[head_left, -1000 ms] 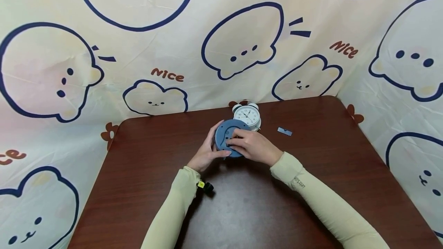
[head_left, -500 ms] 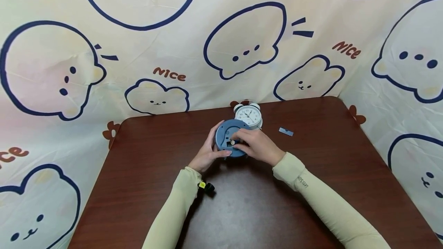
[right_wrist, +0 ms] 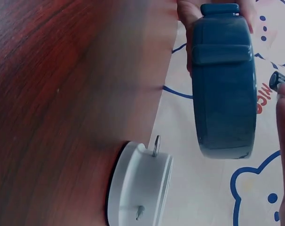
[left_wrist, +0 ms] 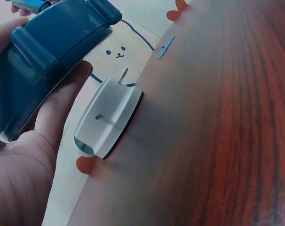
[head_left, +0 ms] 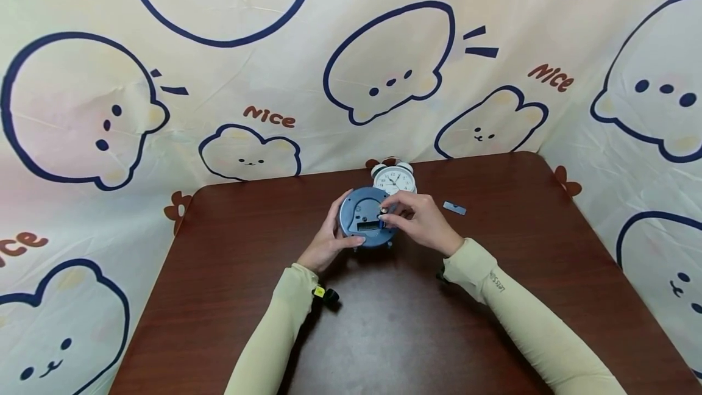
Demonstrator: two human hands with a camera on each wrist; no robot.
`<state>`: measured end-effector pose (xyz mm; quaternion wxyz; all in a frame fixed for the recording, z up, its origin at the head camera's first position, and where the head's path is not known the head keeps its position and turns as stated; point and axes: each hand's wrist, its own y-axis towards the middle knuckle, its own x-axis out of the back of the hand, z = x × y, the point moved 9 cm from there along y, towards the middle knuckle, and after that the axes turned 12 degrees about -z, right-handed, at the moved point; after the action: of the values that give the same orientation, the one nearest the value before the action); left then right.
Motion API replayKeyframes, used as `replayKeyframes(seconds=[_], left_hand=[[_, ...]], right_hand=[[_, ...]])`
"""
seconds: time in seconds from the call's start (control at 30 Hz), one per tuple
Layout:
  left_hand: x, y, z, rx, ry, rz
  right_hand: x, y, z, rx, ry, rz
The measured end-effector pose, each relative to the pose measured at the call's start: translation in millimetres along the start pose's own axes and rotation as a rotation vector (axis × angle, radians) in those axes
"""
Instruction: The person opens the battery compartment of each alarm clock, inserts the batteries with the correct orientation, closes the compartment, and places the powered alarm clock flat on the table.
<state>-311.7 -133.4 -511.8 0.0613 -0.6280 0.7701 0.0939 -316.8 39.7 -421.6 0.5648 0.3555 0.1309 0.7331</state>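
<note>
My left hand (head_left: 323,242) grips a round blue clock (head_left: 356,203) by its left side, its back turned up. In that back a dark oblong battery slot (head_left: 366,225) lies uncovered. My right hand (head_left: 425,218) pinches a small battery (right_wrist: 274,81) between thumb and fingers, just off the clock's right side. The left wrist view shows the battery (left_wrist: 33,5) beyond the clock's blue casing (left_wrist: 53,42). A small flat blue piece (head_left: 454,208), which looks like the battery cover, lies on the table to the right of the right hand.
A white twin-bell alarm clock (head_left: 394,180) stands close behind the blue clock, near the brown table's (head_left: 247,224) back edge. Patterned cloth (head_left: 329,151) hangs along the back and sides. A dark strap-mounted device (head_left: 330,297) sits at the left wrist.
The right hand has drawn the battery out of the slot and away to the right, so the slot shows. The left hand still holds the clock, tilted slightly differently.
</note>
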Motion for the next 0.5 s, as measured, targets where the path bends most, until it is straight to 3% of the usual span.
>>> replayKeyframes(seconds=[0.33,0.5], left_hand=[[-2.0,-0.4,0.0,0.003,-0.012,0.019],[-2.5,-1.1,-0.4,0.005,-0.016,0.028]], right_hand=[[-7.9,1.0,8.1,0.056,-0.017,0.052],[-14.8,0.9,12.6,0.097,-0.11,0.106]])
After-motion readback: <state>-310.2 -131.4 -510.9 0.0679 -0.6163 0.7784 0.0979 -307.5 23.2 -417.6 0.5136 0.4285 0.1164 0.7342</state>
